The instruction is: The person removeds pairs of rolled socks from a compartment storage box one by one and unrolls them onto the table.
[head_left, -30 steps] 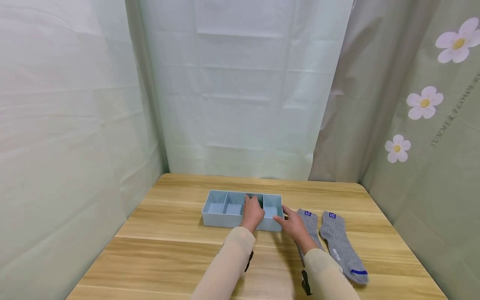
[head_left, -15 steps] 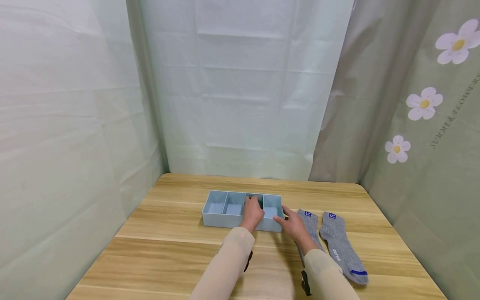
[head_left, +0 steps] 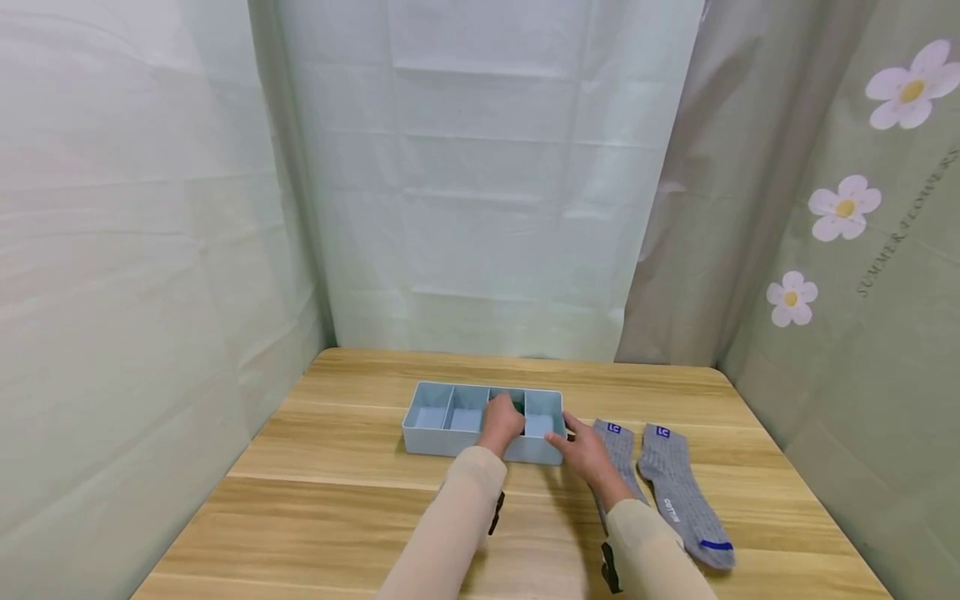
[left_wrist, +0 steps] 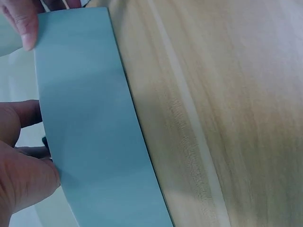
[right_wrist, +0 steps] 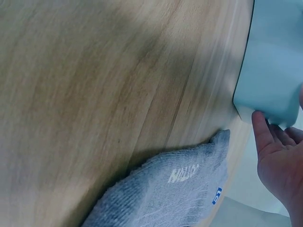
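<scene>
One box [head_left: 442, 442], socks [head_left: 678, 475] beside.
From here I can't tell whether the left hand [head_left: 501, 423], fingers in the third compartment [head_left: 517, 396] from left, clamps a dark thing [head_left: 520, 407] there; the right hand [head_left: 587, 457] clasps the right end between thumb and fingers.

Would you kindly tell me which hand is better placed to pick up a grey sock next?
Probably the right hand: it touches the right end of the blue tray, close beside the grey socks. The left hand is farther from them, down inside the tray, where something dark shows.
</scene>
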### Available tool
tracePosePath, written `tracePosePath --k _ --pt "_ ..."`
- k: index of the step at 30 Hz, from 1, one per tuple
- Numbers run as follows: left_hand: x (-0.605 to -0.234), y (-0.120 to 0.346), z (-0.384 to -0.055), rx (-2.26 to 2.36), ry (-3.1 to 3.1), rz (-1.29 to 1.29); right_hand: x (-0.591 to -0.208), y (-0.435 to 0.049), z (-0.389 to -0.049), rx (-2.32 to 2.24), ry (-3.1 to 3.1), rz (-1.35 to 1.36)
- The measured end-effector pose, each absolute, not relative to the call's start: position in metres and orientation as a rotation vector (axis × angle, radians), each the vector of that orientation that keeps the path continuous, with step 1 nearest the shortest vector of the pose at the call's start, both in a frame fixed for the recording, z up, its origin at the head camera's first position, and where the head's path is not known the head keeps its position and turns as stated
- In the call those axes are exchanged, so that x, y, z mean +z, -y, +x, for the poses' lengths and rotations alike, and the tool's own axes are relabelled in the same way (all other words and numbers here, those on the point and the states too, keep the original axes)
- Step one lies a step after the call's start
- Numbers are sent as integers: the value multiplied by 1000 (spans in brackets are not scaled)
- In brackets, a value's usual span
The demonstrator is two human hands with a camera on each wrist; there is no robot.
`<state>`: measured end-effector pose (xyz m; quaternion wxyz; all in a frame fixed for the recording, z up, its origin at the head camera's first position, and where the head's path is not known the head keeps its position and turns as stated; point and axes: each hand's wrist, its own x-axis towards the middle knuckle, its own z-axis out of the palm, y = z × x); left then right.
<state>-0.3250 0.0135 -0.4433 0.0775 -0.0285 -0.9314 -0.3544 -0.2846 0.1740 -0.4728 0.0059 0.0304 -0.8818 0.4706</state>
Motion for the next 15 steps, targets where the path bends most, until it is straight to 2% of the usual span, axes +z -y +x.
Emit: tracePosePath --k 15 --pt "-447 -8 -336 -1058 2802 -16 -474 -173 -285 1490 2734 89"
